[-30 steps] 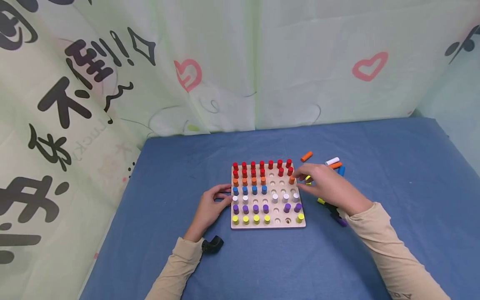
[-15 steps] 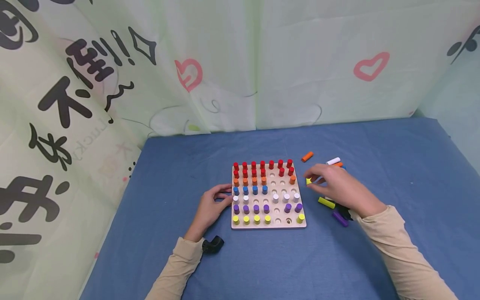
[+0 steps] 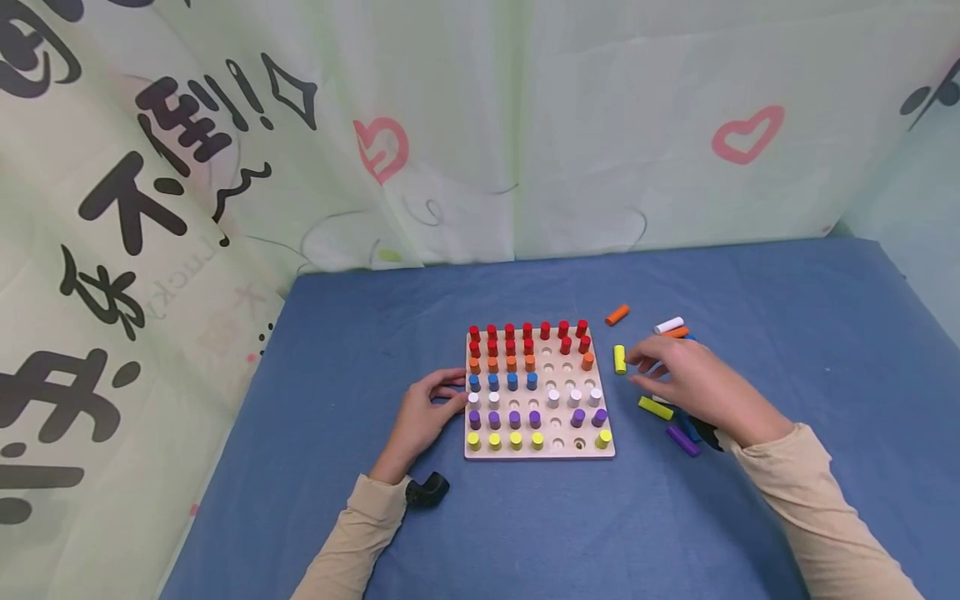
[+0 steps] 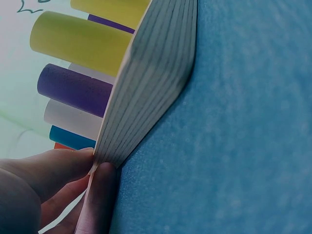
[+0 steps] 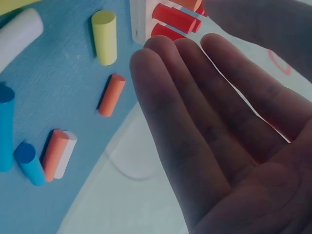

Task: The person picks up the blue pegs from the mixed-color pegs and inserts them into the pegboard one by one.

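Observation:
A square wooden pegboard (image 3: 501,456) stands on the blue cloth, filled with rows of coloured pegs and some bare holes. At its left edge, my left hand (image 3: 417,421) holds the board with thumb and fingers; the left wrist view shows the fingertips against the layered side (image 4: 151,73). To the right of the board, my right hand (image 3: 693,379) hovers with relaxed, slightly bent fingers and nothing in them. Just beyond its fingertips lies a yellow peg (image 3: 619,360), apart from the hand. Another yellow peg (image 3: 656,407) rests below the hand.
Several loose pegs lie right of the board: an orange peg (image 3: 617,315), a white peg (image 3: 669,325), a purple peg (image 3: 683,441) and blue pegs (image 5: 29,163), some partly covered by the right hand. A patterned curtain (image 3: 465,167) hangs behind the table.
My right hand has let go of an orange peg standing in the board's third row, moved right, touched the yellow peg and drawn away from it. The left hand has stayed at the board.

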The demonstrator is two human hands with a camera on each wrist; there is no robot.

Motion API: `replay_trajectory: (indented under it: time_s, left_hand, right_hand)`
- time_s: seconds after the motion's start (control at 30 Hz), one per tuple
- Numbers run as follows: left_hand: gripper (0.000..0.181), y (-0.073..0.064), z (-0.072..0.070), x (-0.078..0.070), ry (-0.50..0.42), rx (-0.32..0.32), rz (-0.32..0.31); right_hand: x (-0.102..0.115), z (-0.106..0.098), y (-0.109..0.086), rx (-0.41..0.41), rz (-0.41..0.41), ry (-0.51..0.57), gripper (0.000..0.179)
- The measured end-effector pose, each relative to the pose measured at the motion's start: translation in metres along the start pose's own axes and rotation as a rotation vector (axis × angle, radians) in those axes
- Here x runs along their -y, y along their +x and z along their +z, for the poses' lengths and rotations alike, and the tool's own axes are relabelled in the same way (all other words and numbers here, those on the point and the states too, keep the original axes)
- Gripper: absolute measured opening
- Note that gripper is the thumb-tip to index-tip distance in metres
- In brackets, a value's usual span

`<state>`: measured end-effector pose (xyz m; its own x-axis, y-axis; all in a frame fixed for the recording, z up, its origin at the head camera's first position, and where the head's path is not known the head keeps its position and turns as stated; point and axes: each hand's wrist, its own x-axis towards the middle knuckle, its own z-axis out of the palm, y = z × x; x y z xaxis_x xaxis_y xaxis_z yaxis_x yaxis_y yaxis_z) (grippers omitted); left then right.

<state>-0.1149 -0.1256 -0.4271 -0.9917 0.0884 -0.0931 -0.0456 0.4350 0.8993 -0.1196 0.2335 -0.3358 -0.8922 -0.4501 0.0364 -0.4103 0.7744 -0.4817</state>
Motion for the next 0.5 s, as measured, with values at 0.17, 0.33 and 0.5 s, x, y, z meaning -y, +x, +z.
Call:
replay_trajectory:
  time_s: [0.17,0.33,0.5]
  left_hand:
    - [0.037,0.0,0.001,0.0,0.0,-0.001,-0.002]
    - [0.037,0.0,0.001,0.0,0.003,-0.001,-0.006]
    - [0.038,0.0,0.0,-0.001,0.009,-0.001,-0.007]
  right_hand:
    - [-0.003,-0.001,-0.004,0.005,0.015,-0.008,0.024]
    - [-0.007,-0.002,-0.007,0.026,0.046,-0.024,0.024]
    - [-0.011,0.0,-0.011,0.04,0.052,-0.037,0.023]
